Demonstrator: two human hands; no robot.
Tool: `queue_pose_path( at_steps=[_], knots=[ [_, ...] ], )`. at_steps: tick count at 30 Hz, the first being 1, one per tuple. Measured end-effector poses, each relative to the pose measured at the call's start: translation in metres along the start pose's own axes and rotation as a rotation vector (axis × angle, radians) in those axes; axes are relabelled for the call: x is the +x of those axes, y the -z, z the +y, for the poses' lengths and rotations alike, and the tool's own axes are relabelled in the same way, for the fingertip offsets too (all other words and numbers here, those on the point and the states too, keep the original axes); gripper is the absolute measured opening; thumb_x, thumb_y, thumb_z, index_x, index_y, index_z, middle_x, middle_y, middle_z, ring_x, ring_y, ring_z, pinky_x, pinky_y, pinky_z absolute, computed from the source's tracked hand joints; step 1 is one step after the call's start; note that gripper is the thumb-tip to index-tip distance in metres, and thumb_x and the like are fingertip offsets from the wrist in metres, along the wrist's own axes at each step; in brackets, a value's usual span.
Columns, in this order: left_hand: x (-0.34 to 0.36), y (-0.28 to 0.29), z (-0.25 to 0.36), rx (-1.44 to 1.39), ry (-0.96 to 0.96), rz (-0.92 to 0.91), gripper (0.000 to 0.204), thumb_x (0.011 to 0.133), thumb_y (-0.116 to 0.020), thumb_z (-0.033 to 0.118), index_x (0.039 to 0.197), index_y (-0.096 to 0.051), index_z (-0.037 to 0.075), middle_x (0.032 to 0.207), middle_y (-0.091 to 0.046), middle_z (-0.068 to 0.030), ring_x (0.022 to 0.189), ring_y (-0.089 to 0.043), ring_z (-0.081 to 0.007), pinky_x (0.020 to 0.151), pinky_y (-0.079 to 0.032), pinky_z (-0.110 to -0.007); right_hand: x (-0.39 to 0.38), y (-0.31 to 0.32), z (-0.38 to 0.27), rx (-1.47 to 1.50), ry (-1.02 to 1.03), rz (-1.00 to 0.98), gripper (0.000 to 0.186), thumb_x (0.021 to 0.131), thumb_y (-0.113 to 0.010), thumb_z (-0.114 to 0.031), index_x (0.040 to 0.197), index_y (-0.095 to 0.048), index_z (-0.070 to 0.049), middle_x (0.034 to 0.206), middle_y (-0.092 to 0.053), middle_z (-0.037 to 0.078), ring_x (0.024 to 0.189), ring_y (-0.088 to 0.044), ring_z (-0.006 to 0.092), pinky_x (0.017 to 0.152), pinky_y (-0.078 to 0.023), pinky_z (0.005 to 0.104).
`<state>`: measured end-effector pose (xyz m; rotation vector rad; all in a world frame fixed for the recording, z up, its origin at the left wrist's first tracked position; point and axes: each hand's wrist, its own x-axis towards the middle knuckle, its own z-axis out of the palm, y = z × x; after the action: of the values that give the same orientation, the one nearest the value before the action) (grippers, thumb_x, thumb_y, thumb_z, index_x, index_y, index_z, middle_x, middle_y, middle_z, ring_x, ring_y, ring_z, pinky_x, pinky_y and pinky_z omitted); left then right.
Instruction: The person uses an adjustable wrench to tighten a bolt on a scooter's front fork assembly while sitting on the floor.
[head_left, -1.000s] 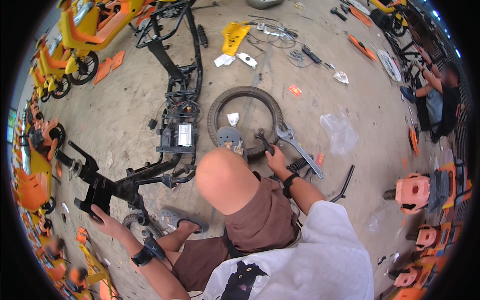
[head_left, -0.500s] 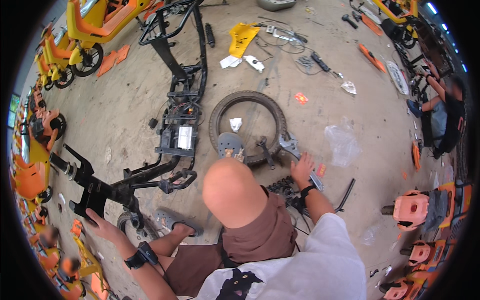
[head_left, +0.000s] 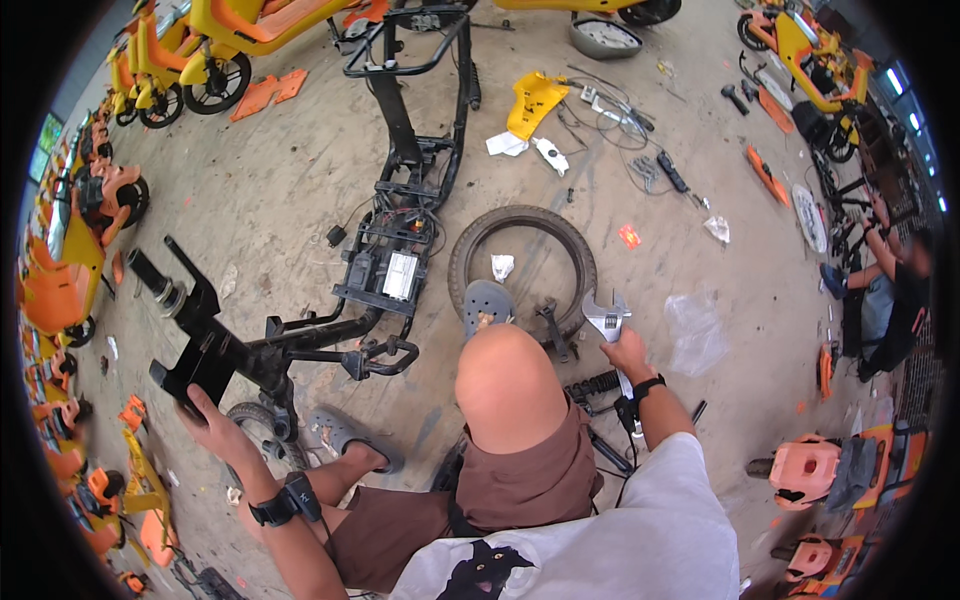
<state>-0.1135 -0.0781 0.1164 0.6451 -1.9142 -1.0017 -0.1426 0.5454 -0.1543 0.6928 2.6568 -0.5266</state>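
The adjustable wrench (head_left: 605,318) is in the right hand (head_left: 628,357), whose grip is closed round the handle just below the head; its long axis runs roughly up and down the view, head end away from the person, handle passing back beneath the wrist. The black steering tube (head_left: 240,352) lies well to the left of that grip, with the raised knee (head_left: 510,385) between the 2, and its own long axis slants from the collar (head_left: 168,298) at upper left down toward the small wheel (head_left: 262,425) at lower right, so tube and wrench do not line up. The left hand (head_left: 218,430) is far nearer the tube: it touches the lower edge of the black bracket (head_left: 197,368) with the thumb in sight, but the other fingers are largely hidden, so I cannot tell how firmly its grip closes. A smaller dark tool (head_left: 551,328) lies across the tyre (head_left: 465,245) on the floor (head_left: 400,470), apart from the wrench and just left of its head.
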Motion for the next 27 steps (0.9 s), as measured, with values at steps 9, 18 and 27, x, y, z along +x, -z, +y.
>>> queue_pose_path(
  at_steps=[9,18,27],
  knots=[
    [0.0,0.007,0.025,-0.281,0.182,-0.011,0.053,0.087,-0.07,0.022,0.126,-0.048,-0.005,0.105,-0.059,-0.0088,0.092,-0.055,-0.0136,0.081,-0.045,-0.026,-0.092,0.194,-0.134,0.77,0.269,0.135,0.039,0.081,-0.062,-0.008,0.114,-0.043,-0.001,0.062,-0.053,0.006,0.04,-0.051,0.0156,0.037,-0.043,0.0292],
    [0.004,0.015,0.023,-0.264,0.188,-0.072,0.06,0.081,-0.076,0.025,0.124,-0.05,-0.008,0.109,-0.061,-0.0126,0.096,-0.056,-0.0142,0.084,-0.046,-0.026,-0.248,0.335,-0.369,1.43,0.722,-0.297,0.053,0.094,-0.031,-0.062,0.102,-0.049,-0.012,0.054,-0.041,0.001,0.035,-0.044,0.0122,0.032,-0.039,0.0272],
    [-0.017,0.021,0.066,-0.036,-0.34,0.126,0.059,0.081,-0.069,0.012,0.132,-0.043,-0.001,0.12,-0.057,-0.0139,0.108,-0.056,-0.0242,0.091,-0.044,-0.033,-0.275,0.188,-0.439,1.318,0.578,-0.826,0.066,0.091,-0.026,-0.07,0.083,-0.049,-0.008,0.054,-0.047,0.006,0.038,-0.048,0.0196,0.038,-0.042,0.0318]
  ],
)
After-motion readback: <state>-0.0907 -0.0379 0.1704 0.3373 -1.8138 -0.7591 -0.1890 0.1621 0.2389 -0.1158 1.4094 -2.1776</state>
